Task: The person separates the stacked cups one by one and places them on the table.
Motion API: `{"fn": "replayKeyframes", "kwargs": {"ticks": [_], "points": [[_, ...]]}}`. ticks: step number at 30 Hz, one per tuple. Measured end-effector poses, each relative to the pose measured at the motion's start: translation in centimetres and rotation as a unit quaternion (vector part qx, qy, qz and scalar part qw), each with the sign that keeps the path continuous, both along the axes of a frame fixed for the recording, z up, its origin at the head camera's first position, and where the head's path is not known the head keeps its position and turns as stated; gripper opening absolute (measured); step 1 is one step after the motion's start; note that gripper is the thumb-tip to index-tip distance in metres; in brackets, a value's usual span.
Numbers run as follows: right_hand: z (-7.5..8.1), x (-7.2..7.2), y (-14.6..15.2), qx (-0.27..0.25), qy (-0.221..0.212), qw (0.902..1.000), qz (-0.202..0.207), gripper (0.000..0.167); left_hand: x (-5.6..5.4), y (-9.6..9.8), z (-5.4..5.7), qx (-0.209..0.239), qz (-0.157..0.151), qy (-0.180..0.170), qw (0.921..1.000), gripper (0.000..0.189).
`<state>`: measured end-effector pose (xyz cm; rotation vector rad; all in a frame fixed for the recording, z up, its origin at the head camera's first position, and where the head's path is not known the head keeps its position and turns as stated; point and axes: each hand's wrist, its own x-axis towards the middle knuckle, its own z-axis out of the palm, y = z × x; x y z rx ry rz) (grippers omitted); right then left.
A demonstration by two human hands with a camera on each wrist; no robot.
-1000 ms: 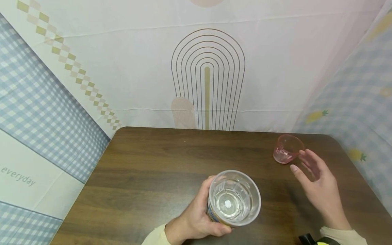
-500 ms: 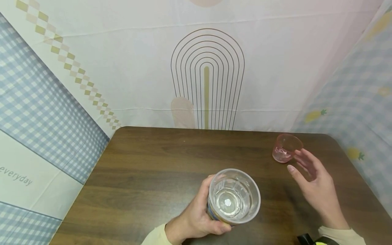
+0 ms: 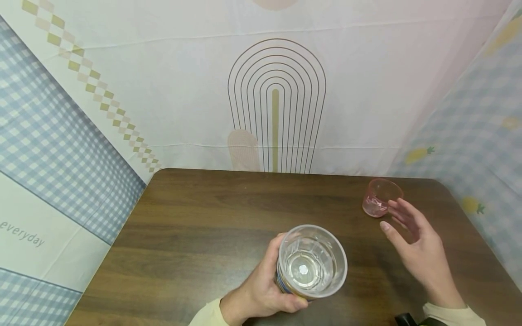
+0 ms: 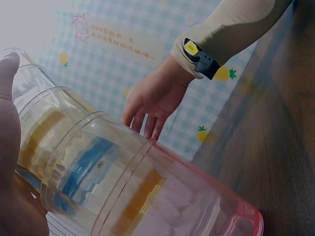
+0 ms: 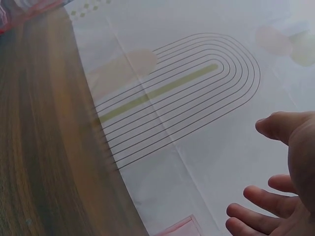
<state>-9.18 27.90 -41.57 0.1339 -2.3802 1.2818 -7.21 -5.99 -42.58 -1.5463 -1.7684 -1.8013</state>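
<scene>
My left hand [image 3: 265, 285] grips a stack of nested clear plastic cups [image 3: 311, 267] above the front middle of the table. In the left wrist view, the cup stack [image 4: 133, 172] lies slantwise, with yellow, blue and orange bands and a pink cup at the table end. A single clear pink cup [image 3: 373, 203] stands at the table's back right. Beside it, my right hand [image 3: 426, 253] is held with fingers and thumb spread apart. Its fingertips overlap the cup's right side in the head view; whether they touch it, I cannot tell.
The brown wooden table [image 3: 195, 217] has rounded back corners. A pale printed cloth [image 3: 183, 90] hangs behind it, and blue checked cloth [image 3: 489, 136] hangs at the right side. A dark wrist strap [image 4: 204, 61] sits on the right sleeve.
My right hand has shifted slightly left, its fingertips moving further across the pink cup's side. The left hand and its cup stack have hardly moved.
</scene>
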Motion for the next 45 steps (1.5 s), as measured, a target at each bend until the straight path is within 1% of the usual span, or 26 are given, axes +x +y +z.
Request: {"fn": "replayKeyframes", "kwargs": {"ticks": [11,15,26,29,33,35,39,45], "points": [[0.6,0.4,-0.8,-0.006,0.024,0.9995,0.019,0.07,0.0,0.1,0.0,0.005,-0.002,-0.003,1.0,0.099],[0.7,0.6,-1.2,-0.006,0.031,0.9991,0.028,0.069,0.0,0.1,-0.1,0.005,-0.001,0.001,1.0,0.099],[1.1,0.9,-1.7,-0.005,0.03,0.9985,0.045,0.071,-0.1,0.0,-0.1,0.005,0.002,0.005,1.0,0.098],[1.2,1.0,-1.9,-0.003,0.033,0.9978,0.057,0.073,-0.1,0.0,-0.1,0.005,0.0,0.004,1.0,0.098],[1.5,1.2,-2.3,-0.002,0.036,0.9967,0.073,0.074,-0.1,-0.1,-0.2,0.005,0.007,0.008,0.9999,0.099],[1.6,1.3,-2.6,-0.003,0.036,0.9964,0.077,0.074,-0.1,-0.1,-0.2,0.004,0.012,0.011,0.9999,0.099],[1.8,1.4,-3.0,-0.003,0.037,0.996,0.082,0.074,-0.1,-0.1,-0.3,0.004,0.011,0.012,0.9999,0.098],[2.1,1.6,-3.4,-0.001,0.053,0.9919,0.116,0.078,-0.1,0.1,-0.2,0.005,0.008,0.011,0.9999,0.097]]}}
